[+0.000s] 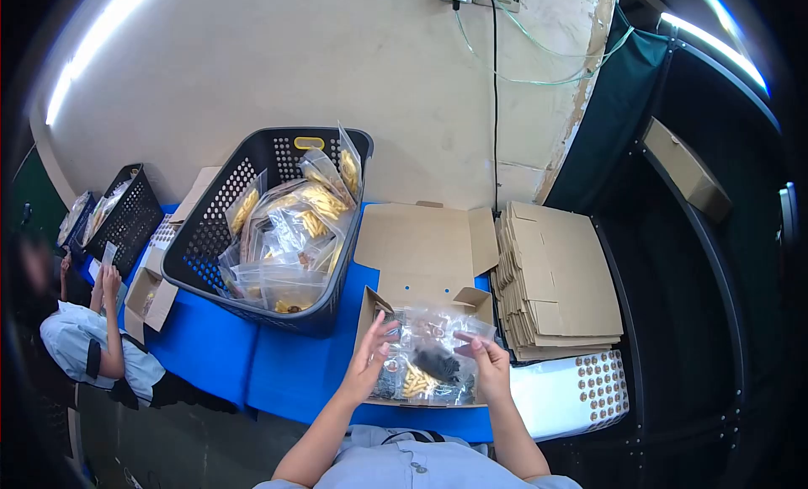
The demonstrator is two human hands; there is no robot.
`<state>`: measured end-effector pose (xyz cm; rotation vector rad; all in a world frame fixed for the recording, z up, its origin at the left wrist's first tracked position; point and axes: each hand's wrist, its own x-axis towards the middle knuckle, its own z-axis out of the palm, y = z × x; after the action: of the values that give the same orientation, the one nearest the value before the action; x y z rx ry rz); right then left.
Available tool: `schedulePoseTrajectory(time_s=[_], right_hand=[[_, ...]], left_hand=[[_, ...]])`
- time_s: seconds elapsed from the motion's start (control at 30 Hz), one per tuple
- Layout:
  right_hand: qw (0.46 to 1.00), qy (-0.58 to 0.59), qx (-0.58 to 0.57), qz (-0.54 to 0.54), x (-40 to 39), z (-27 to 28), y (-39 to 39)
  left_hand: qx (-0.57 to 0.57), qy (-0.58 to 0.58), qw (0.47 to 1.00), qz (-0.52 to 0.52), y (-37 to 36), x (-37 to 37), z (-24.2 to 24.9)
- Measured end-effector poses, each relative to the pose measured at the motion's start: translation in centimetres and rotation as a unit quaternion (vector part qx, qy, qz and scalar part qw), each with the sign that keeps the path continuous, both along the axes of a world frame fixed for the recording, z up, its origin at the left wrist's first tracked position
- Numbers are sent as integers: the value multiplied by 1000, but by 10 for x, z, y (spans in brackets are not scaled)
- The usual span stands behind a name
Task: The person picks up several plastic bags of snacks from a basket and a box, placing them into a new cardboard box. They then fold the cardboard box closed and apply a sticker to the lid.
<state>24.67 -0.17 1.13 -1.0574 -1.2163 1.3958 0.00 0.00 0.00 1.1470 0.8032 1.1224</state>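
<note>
Over an open cardboard box (368, 318) I hold a clear plastic bag (433, 364) with something black and many small pale-yellow pieces showing in it. My right hand (490, 367) pinches the bag by its upper right corner. At the left side of the box, my left hand (367, 361) has its fingers spread, close beside the bag; whether they touch the plastic is hard to tell. More clear plastic and dark contents show inside the box, partly hidden under the bag. The box lid stands folded back behind it.
A black perforated basket (198, 252) full of zip bags with yellow pieces stands to the left. On the right are a stack of flat cardboard boxes (562, 274) and a white sheet with round brown stickers (602, 388). A co-worker (101, 346) handles things at far left.
</note>
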Motion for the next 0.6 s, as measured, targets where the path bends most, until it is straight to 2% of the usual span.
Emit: schedulePoseTrajectory(time_s=[0.07, 0.1, 0.17, 0.2, 0.23, 0.3, 0.37, 0.4, 0.43, 0.47, 0.5, 0.53, 0.57, 0.6], right_hand=[[996, 2, 53, -72, -11, 0, 0], [992, -35, 95, -78, -24, -5, -9], [955, -210, 208, 10, -31, -1, -14], [955, -208, 210, 11, -39, 3, -16], [955, -180, 233, 21, -48, 5, -18], [954, -152, 256, 31, -51, 7, -17], [921, -269, 263, -102, -47, 6, -13], [946, -198, 187, -175, -53, 9, -13], [946, -197, 187, -175, -48, 4, -9], [968, -158, 152, -122, -37, -6, -3], [984, -118, 117, -68, -33, -8, -1], [993, -44, 88, -63, -34, -9, -2], [993, -45, 89, -63, -33, -7, -5], [998, -16, 42, -49, -32, -1, -9]], left_hand=[[40, 69, 996, -27, 2, -2, 4], [36, 71, 996, -27, -7, 1, 9], [117, 139, 983, -28, -19, 29, 5], [173, 150, 973, 33, -23, 41, -16], [175, 151, 972, 34, -26, 48, -17], [45, 52, 995, 75, -33, 59, -13], [10, 42, 995, 89, -39, 61, -6], [7, 56, 996, 75, -41, 60, -3], [4, 70, 996, 60, -41, 59, -1], [4, 71, 996, 60, -40, 58, -1], [61, 126, 988, 65, -38, 56, 0], [119, 180, 974, 69, -37, 54, -1], [119, 180, 974, 69, -36, 53, -5], [117, 179, 975, 58, -36, 53, -9]])
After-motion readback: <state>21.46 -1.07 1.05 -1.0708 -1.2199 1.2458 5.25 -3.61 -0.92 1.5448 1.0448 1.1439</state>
